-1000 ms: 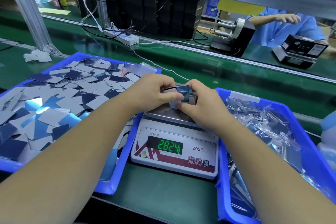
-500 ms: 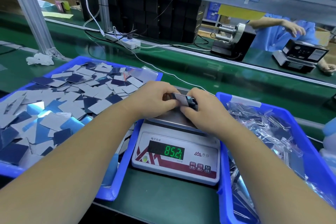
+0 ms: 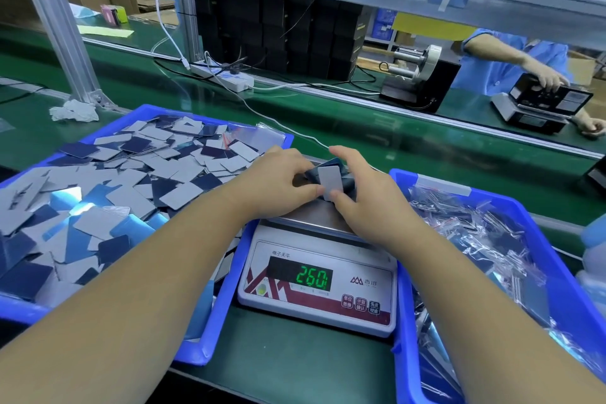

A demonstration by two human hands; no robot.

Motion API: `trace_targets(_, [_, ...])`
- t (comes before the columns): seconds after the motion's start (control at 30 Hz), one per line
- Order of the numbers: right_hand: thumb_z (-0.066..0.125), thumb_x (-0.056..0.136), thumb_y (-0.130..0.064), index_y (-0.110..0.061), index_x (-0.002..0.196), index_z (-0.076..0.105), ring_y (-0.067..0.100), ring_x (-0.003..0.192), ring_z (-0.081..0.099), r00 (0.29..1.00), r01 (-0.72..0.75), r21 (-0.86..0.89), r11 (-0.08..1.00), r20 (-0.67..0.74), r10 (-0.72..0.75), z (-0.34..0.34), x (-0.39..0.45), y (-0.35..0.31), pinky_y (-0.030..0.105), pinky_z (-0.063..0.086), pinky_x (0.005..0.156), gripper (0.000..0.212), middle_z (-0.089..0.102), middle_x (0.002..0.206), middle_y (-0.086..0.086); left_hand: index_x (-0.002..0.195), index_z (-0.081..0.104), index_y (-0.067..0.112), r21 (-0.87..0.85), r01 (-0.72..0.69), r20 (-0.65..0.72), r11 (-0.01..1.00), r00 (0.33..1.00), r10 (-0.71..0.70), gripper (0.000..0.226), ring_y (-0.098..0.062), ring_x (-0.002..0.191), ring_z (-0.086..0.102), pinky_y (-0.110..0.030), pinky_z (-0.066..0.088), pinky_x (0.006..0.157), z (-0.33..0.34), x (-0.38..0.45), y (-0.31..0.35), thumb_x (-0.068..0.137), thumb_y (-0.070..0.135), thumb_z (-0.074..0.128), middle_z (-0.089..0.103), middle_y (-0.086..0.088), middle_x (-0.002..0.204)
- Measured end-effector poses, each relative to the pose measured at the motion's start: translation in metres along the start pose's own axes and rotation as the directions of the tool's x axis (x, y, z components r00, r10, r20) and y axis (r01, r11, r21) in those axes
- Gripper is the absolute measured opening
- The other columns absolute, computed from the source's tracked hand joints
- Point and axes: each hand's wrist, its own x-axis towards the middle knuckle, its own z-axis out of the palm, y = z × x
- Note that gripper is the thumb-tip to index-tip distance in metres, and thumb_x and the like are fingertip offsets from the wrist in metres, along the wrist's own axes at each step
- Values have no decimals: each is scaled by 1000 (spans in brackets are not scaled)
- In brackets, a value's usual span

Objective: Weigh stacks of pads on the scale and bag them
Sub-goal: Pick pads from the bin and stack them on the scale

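A small stack of grey and dark blue pads (image 3: 329, 179) lies fanned out above the steel pan of the white scale (image 3: 318, 285), whose green display reads 260. My left hand (image 3: 278, 179) grips the stack from the left, thumb and fingers curled around it. My right hand (image 3: 364, 193) holds it from the right, thumb pressing the grey top pad. A blue bin (image 3: 210, 331) on the left holds several loose pads (image 3: 131, 180). On the right, a second blue bin (image 3: 403, 321) holds bagged pads (image 3: 475, 239).
Empty clear bags (image 3: 265, 134) lie at the left bin's far corner. A green conveyor (image 3: 360, 138) runs behind the scale, with a power strip (image 3: 226, 75), a tape dispenser (image 3: 423, 79) and another person (image 3: 511, 62) at a second scale (image 3: 541, 105). A metal post (image 3: 59, 29) stands far left.
The pads have spread from a tight bundle into a loose fan with a grey pad on top. The scale reading went from 2824 to 852 to 260.
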Motion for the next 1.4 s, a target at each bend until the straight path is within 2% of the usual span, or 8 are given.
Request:
trace_targets(0.17, [62,88,-24,-46,121,44,8,87,52,998,46,1,999,-42,-46,2,1,-2,28,41,73,43,57,100,-20,134,59,34,-93,-65,-93,994,994,57,43,-5,99,48,-18,40,86,0,-3,1,91,37,66,58,20,102])
trace_targets(0.4, [66,86,-23,-31,126,50,9,84,50,992,43,-36,998,-113,-47,0,2,-3,23,36,74,44,56,104,-17,114,71,25,-209,-92,-127,974,990,66,23,1,80,61,-16,49,73,-2,-4,4,91,19,69,69,16,88])
trace_targets(0.5, [66,86,-16,-30,138,47,12,109,55,990,96,-44,994,-104,-100,-2,1,-7,24,41,90,57,61,129,-11,108,73,19,-198,-136,-193,971,976,97,20,4,74,57,-8,42,67,-2,-4,4,89,16,72,65,18,83])
trace_targets(0.6, [67,85,-16,-26,137,51,17,114,56,982,93,-54,994,-157,-101,-3,2,-8,29,43,94,56,63,128,-4,103,73,18,-174,-153,-235,973,966,110,15,2,75,56,-9,40,68,-2,-3,3,88,18,73,67,13,84])
trace_targets(0.7, [66,86,-21,-25,135,52,16,116,55,994,48,-97,994,-95,-58,-1,2,-5,26,40,94,52,61,129,-5,95,72,32,-203,-75,-176,976,984,39,11,-3,75,61,-21,49,72,-1,-1,0,88,23,73,70,11,82])
trace_targets(0.97, [60,91,-20,-26,127,56,18,110,55,999,19,-128,992,-46,-25,5,4,-4,26,38,88,37,64,121,-5,86,61,64,-151,-19,-142,988,990,-3,35,12,77,53,-2,36,65,-3,-3,-2,87,30,71,58,38,74])
trace_targets(1.1, [62,90,-17,-25,126,60,17,110,55,995,23,-90,996,-99,-32,5,2,-7,22,35,85,37,65,120,-6,110,71,48,-129,-10,-133,992,991,-7,25,4,79,52,-12,39,62,0,-2,-3,89,36,68,61,12,72])
trace_targets(1.4, [58,96,-24,-21,143,49,16,122,50,999,-6,-19,1000,-39,5,0,2,-9,15,29,95,48,56,139,-2,110,70,35,-126,-37,-131,991,991,20,24,0,72,54,-21,45,69,1,0,-1,88,25,71,59,14,77])
